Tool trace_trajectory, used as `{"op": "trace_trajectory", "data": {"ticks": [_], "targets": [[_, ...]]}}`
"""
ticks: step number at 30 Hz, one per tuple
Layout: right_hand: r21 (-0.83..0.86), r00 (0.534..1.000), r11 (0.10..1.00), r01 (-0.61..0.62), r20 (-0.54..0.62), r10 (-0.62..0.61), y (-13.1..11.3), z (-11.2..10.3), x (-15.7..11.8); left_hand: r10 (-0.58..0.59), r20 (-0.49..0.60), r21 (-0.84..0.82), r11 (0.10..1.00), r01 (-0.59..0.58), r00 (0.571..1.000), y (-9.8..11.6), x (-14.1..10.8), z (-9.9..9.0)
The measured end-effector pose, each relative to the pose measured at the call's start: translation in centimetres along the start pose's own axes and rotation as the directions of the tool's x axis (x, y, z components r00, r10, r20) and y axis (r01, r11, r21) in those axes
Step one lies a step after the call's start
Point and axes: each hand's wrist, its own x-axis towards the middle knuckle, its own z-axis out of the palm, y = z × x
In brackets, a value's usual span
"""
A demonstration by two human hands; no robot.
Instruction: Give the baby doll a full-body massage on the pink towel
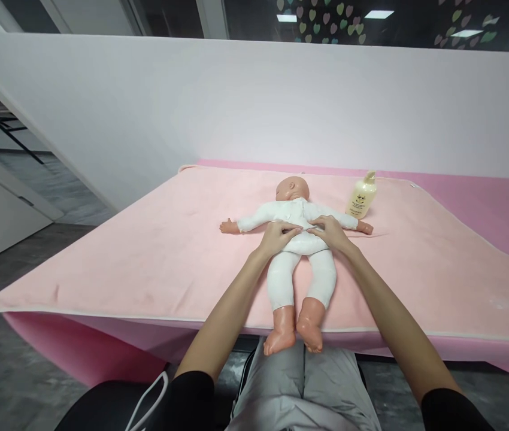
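A baby doll (298,211) in a white cloth suit lies stretched out on a pink blanket (147,257), its bare head at the far end and turned to the left. Its arms spread to both sides, and its feet hang over the near edge. My left hand (276,236) rests on the left side of the doll's waist, fingers extended inward. Across from it, my right hand (332,232) lies on the right side of the waist, fingers also extended. The fingertips of both hands come close together at the doll's middle. Neither hand grips anything.
A pale yellow pump bottle (361,196) stands on the blanket behind the doll's right-hand arm. A white partition (254,102) rises behind the table, with dark glass above it. Beneath the blanket is a brighter pink cover (483,203). A white cord (149,404) hangs at lower left.
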Motion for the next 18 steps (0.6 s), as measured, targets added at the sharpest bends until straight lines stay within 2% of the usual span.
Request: {"op": "trace_trajectory", "data": {"ticks": [3,7,11,15,18], "targets": [[0.067,0.996,0.994,-0.084,-0.011,0.085,-0.3,0.3,0.9,-0.085,-0.055,0.034,0.996,0.087,0.995,-0.2,0.3,0.1],[0.220,0.982,0.960,-0.173,-0.037,0.186,-0.7,0.6,1.2,-0.219,-0.135,0.135,0.962,0.237,0.966,-0.2,0.8,0.3],[0.254,0.980,0.951,-0.177,-0.046,0.195,-0.8,0.5,1.0,-0.191,-0.152,0.310,0.923,0.230,0.970,-0.2,1.0,0.5],[0.258,0.980,0.951,-0.172,-0.053,0.192,-0.7,0.5,0.9,-0.166,-0.053,0.328,0.928,0.174,0.985,-0.5,1.3,0.0],[0.282,0.984,0.944,-0.170,-0.011,0.180,-0.6,0.4,0.9,-0.179,0.025,0.311,0.936,0.163,0.983,-0.5,1.8,-0.3]]}}
